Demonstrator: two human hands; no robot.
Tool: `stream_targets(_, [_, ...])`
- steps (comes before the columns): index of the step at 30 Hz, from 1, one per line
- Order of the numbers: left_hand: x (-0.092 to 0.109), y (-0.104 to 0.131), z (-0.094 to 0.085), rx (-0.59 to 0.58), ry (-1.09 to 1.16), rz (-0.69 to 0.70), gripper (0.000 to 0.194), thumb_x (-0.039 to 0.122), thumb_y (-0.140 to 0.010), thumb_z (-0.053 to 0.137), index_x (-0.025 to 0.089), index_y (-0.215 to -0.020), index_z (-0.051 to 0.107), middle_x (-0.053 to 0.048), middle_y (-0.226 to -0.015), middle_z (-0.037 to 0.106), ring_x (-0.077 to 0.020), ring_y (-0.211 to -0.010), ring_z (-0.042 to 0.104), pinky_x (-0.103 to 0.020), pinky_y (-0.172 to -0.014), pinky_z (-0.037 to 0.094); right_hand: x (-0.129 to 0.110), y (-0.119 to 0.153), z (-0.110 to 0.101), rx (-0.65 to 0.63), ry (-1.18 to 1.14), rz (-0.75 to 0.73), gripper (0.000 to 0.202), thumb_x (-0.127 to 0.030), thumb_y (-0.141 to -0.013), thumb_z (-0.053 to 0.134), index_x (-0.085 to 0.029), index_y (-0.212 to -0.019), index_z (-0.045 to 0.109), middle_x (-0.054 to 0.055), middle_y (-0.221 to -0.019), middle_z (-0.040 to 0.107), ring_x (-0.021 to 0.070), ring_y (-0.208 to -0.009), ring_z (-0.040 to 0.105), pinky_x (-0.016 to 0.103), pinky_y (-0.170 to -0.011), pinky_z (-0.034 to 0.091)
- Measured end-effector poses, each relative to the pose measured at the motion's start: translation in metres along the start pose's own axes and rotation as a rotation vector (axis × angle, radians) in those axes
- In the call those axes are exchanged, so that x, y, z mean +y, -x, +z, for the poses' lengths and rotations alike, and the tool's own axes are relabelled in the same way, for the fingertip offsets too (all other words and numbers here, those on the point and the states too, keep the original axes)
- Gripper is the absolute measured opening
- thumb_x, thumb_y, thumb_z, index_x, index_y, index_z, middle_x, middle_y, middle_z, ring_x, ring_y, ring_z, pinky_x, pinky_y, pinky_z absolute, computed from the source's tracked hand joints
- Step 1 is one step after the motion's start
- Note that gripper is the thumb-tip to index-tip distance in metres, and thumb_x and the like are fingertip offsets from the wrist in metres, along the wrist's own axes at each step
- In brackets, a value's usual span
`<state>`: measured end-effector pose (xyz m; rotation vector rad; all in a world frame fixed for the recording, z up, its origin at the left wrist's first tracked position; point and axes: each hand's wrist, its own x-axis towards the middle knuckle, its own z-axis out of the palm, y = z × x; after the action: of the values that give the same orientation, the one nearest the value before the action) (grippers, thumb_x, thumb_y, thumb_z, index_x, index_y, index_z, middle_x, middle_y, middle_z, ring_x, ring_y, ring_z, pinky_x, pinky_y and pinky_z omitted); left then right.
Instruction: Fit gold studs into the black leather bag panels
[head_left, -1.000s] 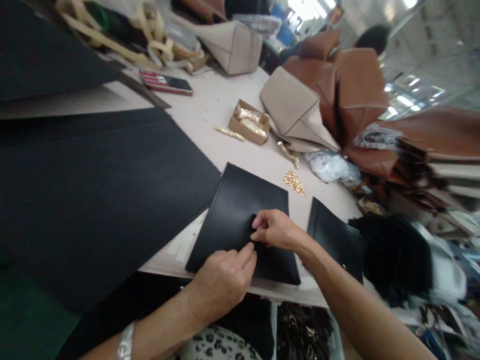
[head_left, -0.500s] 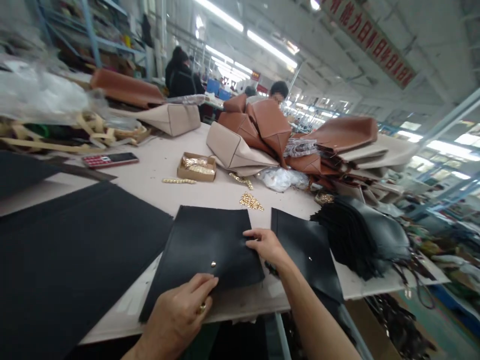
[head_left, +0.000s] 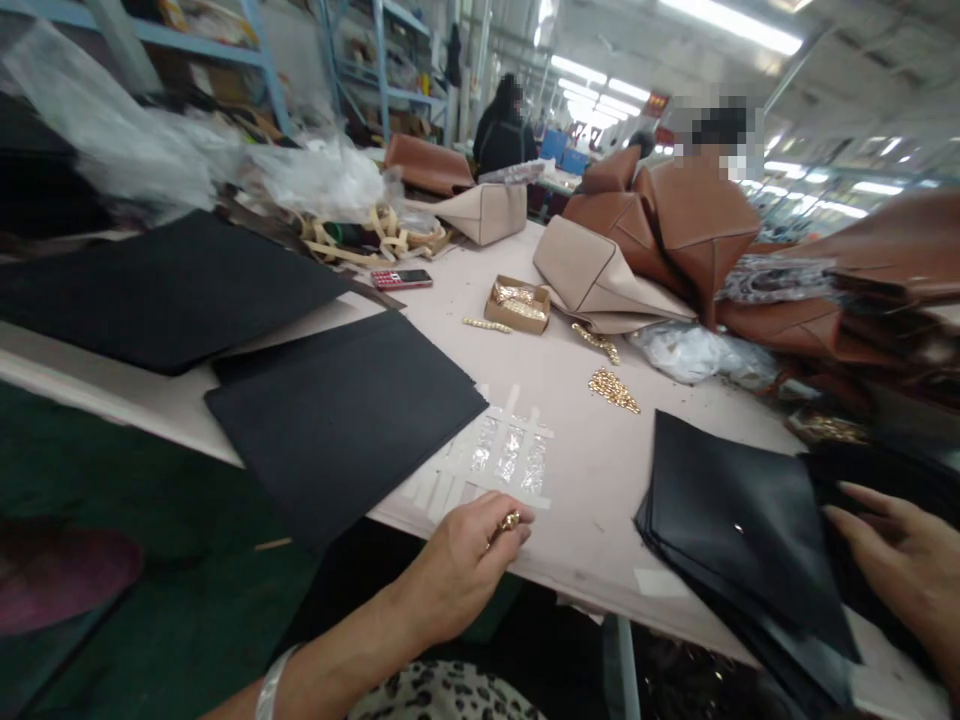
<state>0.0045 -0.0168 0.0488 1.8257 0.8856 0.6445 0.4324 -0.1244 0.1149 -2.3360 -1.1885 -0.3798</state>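
- Black leather panels [head_left: 739, 520] lie stacked at the counter's [head_left: 592, 470] near edge, one showing a small metal stud, so the next piece is within easy reach.
- Right hand [head_left: 900, 565] rests just right of the stack, fingers spread and loose, holding nothing.
- Left hand [head_left: 469, 555], well left of the stack, pinches a small gold fitting [head_left: 510, 521] at its fingertips, beside clear tape strips [head_left: 502, 455] stuck to the counter.
- Loose gold hardware [head_left: 613, 388] and a small cardboard box [head_left: 517, 303] sit beyond the stack, apparently staged for fitting.
- Tan and brown bags [head_left: 660, 240] are heaped farther back.
- No legible writing; a red phone [head_left: 401, 279] shows none.
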Motion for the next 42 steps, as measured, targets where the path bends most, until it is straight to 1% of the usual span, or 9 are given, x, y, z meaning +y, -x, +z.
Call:
stream_targets(2, [0.000,0.001,-0.001,-0.052,0.013,-0.034,0.018,0.024,-0.096,0.048,0.020,-0.095,0.065,0.001,-0.081,0.064,-0.0153,-0.080,0.061,-0.025,-0.070,0.044,-0.047,0.033,0.014,-0.130,-0.238,-0.055,0.030,-0.047,-0.077,0.068,-0.028,-0.099,0.077,0.015,-0.095,0.077,0.0290,-0.078,0.071,0.044,-0.067,0.053])
stream_targets(4, [0.000,0.003,-0.003,-0.110,0.038,-0.066,0.019,0.027,-0.098,0.046,0.021,-0.099,0.064,0.003,-0.075,0.061,-0.0141,-0.074,0.061,-0.024,-0.068,0.044,-0.108,0.068,0.029,-0.321,-0.488,-0.286,0.022,-0.041,-0.084,0.066,-0.029,-0.101,0.075,0.007,-0.101,0.076,0.0269,-0.091,0.071,0.041,-0.082,0.056])
stream_targets(7, [0.003,0.007,-0.009,-0.177,0.047,-0.062,0.020,0.028,-0.099,0.044,0.020,-0.100,0.062,0.004,-0.073,0.060,-0.0130,-0.070,0.060,-0.024,-0.066,0.044,-0.189,0.103,0.046,-0.557,-0.725,-0.663,0.023,-0.022,-0.093,0.058,-0.028,-0.112,0.069,0.005,-0.107,0.072,0.0209,-0.098,0.068,0.034,-0.087,0.055])
stream_targets(10, [0.005,0.013,-0.019,-0.176,0.013,-0.018,0.025,0.027,-0.101,0.039,0.019,-0.090,0.060,0.002,-0.077,0.061,-0.0127,-0.070,0.059,-0.023,-0.067,0.045,-0.234,0.114,0.055,-0.728,-0.823,-0.883,0.031,-0.014,-0.097,0.050,-0.028,-0.120,0.065,0.005,-0.108,0.069,0.0181,-0.098,0.065,0.031,-0.083,0.055])
stream_targets(23, [-0.019,0.058,-0.067,0.159,-0.499,-0.055,0.017,0.012,-0.096,0.040,0.020,-0.086,0.051,0.000,-0.080,0.062,-0.0163,-0.070,0.061,-0.027,-0.061,0.043,-0.326,0.132,0.092,-0.759,-0.886,-1.077,0.023,-0.011,-0.095,0.048,-0.026,-0.103,0.064,0.003,-0.088,0.066,0.0162,-0.082,0.065,0.026,-0.072,0.052])
stream_targets(32, [-0.044,0.074,-0.099,0.214,-0.786,-0.078,0.016,0.010,-0.096,0.044,0.019,-0.086,0.054,-0.001,-0.080,0.062,-0.0188,-0.067,0.061,-0.029,-0.057,0.048,-0.377,0.139,0.109,-1.179,-0.826,-0.628,0.015,-0.035,-0.089,0.065,-0.023,-0.083,0.072,0.000,-0.076,0.070,0.0157,-0.070,0.065,0.023,-0.063,0.049])
stream_targets(35, [-0.051,0.080,-0.107,0.275,-0.691,-0.034,0.018,0.014,-0.098,0.042,0.018,-0.087,0.056,-0.001,-0.080,0.062,-0.0179,-0.070,0.061,-0.029,-0.059,0.048,-0.387,0.143,0.118,-1.227,-0.849,-0.565,0.019,-0.037,-0.090,0.063,-0.021,-0.080,0.069,0.000,-0.075,0.067,0.0159,-0.071,0.062,0.024,-0.065,0.047])
stream_targets(38, [-0.056,0.087,-0.118,0.474,-0.354,-0.031,0.019,0.019,-0.100,0.042,0.019,-0.098,0.060,-0.001,-0.087,0.065,-0.0152,-0.078,0.063,-0.027,-0.070,0.049,-0.397,0.138,0.131,-1.203,-0.882,-0.555,0.022,-0.040,-0.092,0.060,-0.021,-0.083,0.067,0.001,-0.076,0.066,0.0163,-0.073,0.062,0.025,-0.067,0.048])
stream_targets(42, [-0.070,0.096,-0.133,0.772,0.199,-0.274,0.018,0.030,-0.096,0.051,0.022,-0.109,0.060,0.005,-0.071,0.058,-0.0117,-0.065,0.058,-0.024,-0.062,0.046,-0.419,0.118,0.163,-0.948,-0.818,-0.683,0.016,-0.037,-0.092,0.060,-0.022,-0.092,0.067,0.001,-0.079,0.069,0.0176,-0.075,0.064,0.028,-0.071,0.049])
